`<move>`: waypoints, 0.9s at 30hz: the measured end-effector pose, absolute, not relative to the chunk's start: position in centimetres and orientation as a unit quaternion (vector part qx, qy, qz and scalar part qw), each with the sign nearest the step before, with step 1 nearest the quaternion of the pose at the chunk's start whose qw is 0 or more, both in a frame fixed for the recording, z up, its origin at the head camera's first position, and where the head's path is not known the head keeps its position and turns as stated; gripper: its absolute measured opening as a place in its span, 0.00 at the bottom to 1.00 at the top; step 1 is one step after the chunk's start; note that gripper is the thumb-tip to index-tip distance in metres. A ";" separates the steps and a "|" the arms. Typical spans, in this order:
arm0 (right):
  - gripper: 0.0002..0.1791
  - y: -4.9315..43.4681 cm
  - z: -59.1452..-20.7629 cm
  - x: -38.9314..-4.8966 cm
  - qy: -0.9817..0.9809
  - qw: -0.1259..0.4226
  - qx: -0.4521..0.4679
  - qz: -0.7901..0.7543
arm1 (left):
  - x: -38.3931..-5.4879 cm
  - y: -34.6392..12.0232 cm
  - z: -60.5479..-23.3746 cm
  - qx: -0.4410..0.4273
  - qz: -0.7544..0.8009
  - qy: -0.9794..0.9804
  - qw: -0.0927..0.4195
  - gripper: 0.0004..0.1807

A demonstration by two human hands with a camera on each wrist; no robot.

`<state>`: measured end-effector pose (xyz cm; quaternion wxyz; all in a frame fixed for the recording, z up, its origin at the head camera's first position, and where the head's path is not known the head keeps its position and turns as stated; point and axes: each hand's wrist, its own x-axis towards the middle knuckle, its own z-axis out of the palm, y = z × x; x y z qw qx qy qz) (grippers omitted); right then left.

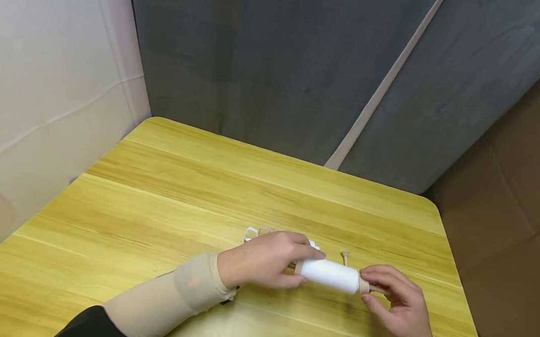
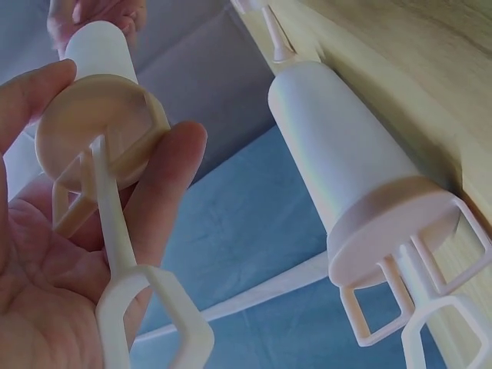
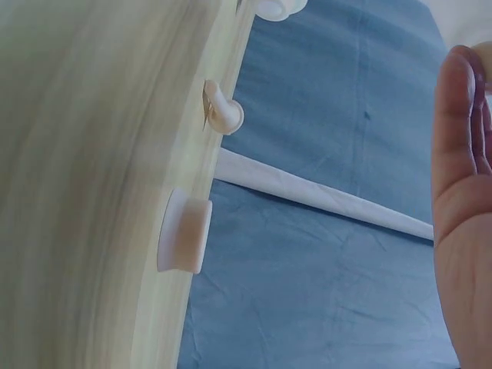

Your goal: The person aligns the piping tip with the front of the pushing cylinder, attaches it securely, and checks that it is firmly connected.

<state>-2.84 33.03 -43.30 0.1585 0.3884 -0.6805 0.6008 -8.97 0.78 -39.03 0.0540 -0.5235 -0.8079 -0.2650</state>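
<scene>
White plastic-looking cylinder with beige ends is held above the wood-grain surface between two hands: the left hand grips its beige looped end, the right hand pinches its narrower beige tip. Another white cylinder with beige loops lies behind, near a beige flared peg.

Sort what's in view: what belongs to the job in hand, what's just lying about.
Seemingly in the job:
held white tube
its beige cap
white handle
beige tip

Lying on the table, perhaps for later:
second capped tube
flared beige peg
short spool-shaped piece
</scene>
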 end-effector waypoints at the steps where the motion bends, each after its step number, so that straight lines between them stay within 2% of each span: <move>1: 0.21 33.1 -43.2 -2.9 -0.678 0.153 0.393 0.603 | -9.0 0.8 -39.0 -0.524 -0.265 -0.808 0.055 0.24; 5: 0.22 33.3 -43.2 -2.9 -0.680 0.144 0.392 0.602 | -9.1 0.8 -38.9 -0.522 -0.263 -0.809 0.054 0.25; 14: 0.18 33.9 -43.9 -2.7 -0.711 0.135 0.368 0.583 | -8.9 0.8 -39.1 -0.532 -0.264 -0.803 0.048 0.24; 19: 0.22 33.7 -44.1 -2.6 -0.720 0.126 0.352 0.585 | -8.9 0.5 -39.3 -0.534 -0.264 -0.802 0.051 0.24; 27: 0.21 33.4 -44.1 -2.6 -0.709 0.121 0.352 0.599 | -8.8 0.2 -39.3 -0.538 -0.263 -0.800 0.048 0.23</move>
